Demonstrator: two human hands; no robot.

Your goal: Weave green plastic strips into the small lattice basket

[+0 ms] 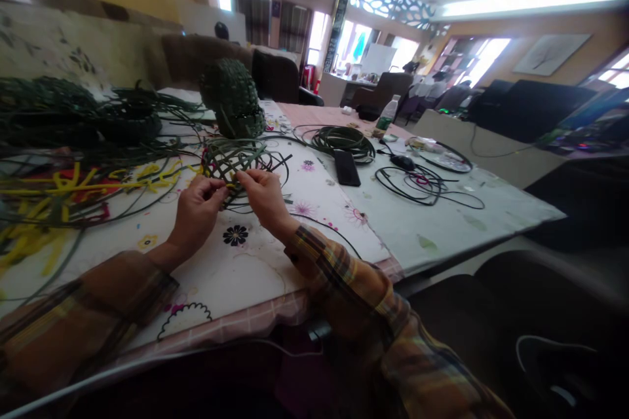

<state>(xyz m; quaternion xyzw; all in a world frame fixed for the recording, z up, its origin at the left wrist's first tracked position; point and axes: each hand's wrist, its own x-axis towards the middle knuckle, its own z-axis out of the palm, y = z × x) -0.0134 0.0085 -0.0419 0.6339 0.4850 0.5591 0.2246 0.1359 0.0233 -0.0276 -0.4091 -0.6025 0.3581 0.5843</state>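
Observation:
An openwork piece of woven dark green strips rests on the flowered white tablecloth, with loose strip ends sticking out to its right. My left hand pinches at its near left edge, where a bit of yellow strip shows between the fingertips. Close beside it, my right hand has thumb and forefinger pressed together on the near side of the weave. The fingertips of both hands are a short gap apart. Exactly which strip each one grips is too small to tell.
Behind the weave stands a dark green woven basket. Yellow strips and dark green bundles lie at the left. To the right are a coil of strip, a black phone, a bottle and thin coiled cords.

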